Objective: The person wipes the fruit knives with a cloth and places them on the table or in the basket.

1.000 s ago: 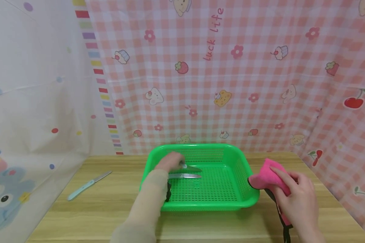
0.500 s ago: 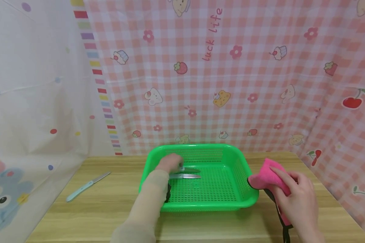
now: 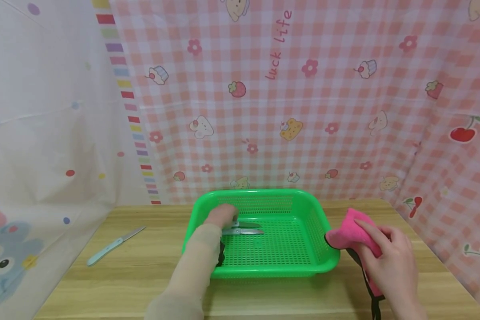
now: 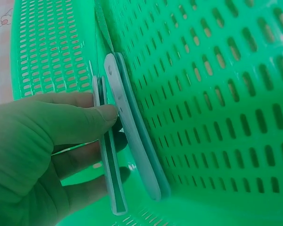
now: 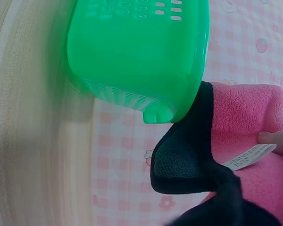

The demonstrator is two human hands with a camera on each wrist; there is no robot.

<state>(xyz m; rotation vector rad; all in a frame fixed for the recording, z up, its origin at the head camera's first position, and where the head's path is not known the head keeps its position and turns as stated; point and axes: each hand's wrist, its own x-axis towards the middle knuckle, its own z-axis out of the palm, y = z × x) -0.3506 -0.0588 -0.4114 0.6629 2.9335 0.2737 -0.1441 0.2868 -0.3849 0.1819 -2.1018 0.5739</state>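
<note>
Inside the green plastic basket (image 3: 272, 269), my left hand (image 3: 221, 216) pinches a knife (image 4: 114, 174) by its pale handle, thumb on one side and fingers on the other. Close beside it another knife (image 4: 137, 136) with a light blue handle lies on the basket floor; both blades point right in the head view. My right hand (image 3: 398, 262) holds a bunched pink cloth (image 3: 356, 229) with black edging just outside the basket's right end. A white label (image 5: 250, 157) shows on the cloth in the right wrist view.
A third knife (image 3: 112, 246) with a light blue handle lies on the wooden table (image 3: 136, 289), left of the basket. Behind the table hangs a pink checked curtain (image 3: 260, 111), and a white patterned curtain (image 3: 48, 133) hangs at left.
My left hand has lowered slightly and shifted a little left with the knife, bringing it down nearer the other one in the basket. The right hand and cloth stay almost still.
</note>
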